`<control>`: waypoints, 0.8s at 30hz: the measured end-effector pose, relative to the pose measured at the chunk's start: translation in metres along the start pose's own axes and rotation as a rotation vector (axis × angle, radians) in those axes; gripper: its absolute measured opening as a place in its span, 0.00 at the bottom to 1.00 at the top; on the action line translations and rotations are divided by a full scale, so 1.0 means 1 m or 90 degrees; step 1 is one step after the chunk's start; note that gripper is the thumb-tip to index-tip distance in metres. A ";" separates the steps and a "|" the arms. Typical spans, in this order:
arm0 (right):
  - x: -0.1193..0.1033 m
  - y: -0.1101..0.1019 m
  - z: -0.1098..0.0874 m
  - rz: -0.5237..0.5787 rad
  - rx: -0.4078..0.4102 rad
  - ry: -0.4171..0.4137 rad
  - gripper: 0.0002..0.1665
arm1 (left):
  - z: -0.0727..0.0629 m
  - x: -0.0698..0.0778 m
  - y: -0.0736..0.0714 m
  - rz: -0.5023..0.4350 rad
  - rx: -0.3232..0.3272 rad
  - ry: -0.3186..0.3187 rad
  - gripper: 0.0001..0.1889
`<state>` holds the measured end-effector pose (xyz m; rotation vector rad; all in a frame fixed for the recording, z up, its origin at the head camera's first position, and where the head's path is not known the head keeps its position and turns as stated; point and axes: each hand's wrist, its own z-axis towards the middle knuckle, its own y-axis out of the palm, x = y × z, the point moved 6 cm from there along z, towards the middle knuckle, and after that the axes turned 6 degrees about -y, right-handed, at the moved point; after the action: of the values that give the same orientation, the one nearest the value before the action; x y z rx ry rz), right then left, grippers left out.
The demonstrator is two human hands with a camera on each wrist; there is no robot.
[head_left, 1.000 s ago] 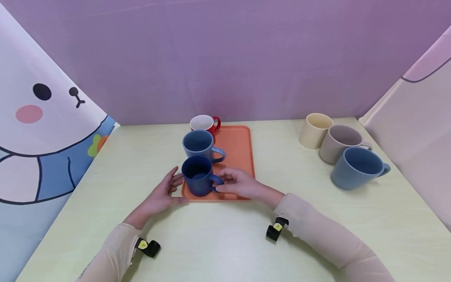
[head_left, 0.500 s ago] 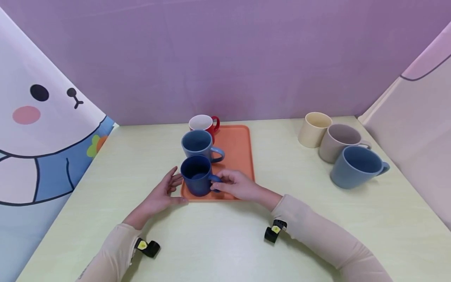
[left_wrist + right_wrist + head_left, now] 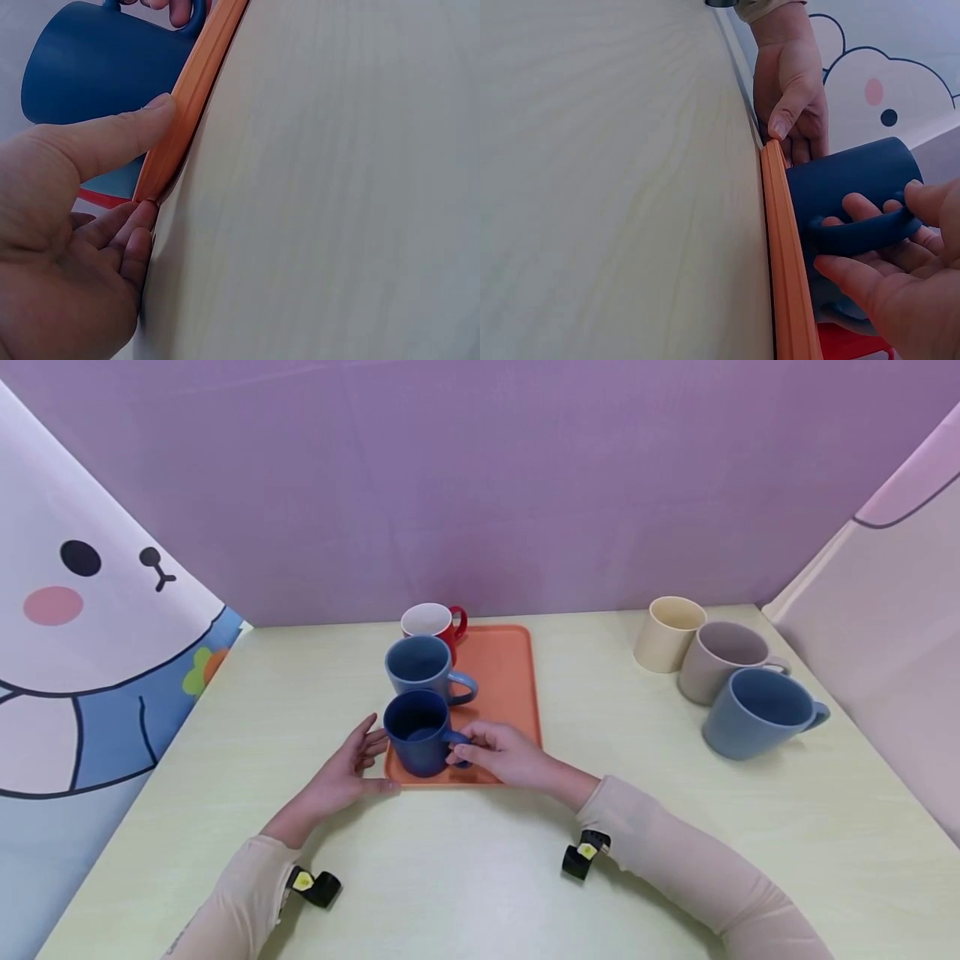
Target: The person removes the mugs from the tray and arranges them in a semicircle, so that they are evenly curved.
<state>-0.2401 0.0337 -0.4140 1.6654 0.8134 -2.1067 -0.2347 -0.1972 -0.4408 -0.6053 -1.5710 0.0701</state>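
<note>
While the unclenched left hand point(image 3: 345, 778) likely steadied the tray's point(image 3: 498, 668) near-left corner, the right hand point(image 3: 506, 751) gripped the navy mug's point(image 3: 422, 752) handle point(image 3: 864, 235).

No word, number or brand comes out readable anywhere, neither in the head view nor in the two wrist views. Here on the left wrist's black camera point(image 3: 326, 890) sits a yellow label point(image 3: 303, 881), its small mark far too tiny to make out. Over on the right wrist's black camera point(image 3: 577, 863), a second yellow label point(image 3: 587, 851), just as illegible. And low on the left sleeve point(image 3: 238, 897), a faint dark trace point(image 3: 177, 940), too blurred to call lettering.
</note>
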 end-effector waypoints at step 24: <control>-0.005 -0.021 -0.009 -0.050 0.031 -0.007 0.09 | 0.000 0.004 0.002 -0.004 0.001 0.014 0.56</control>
<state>-0.2438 0.0553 -0.4063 1.6701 0.8447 -2.2033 -0.2340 -0.1941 -0.4381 -0.5982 -1.5522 0.0592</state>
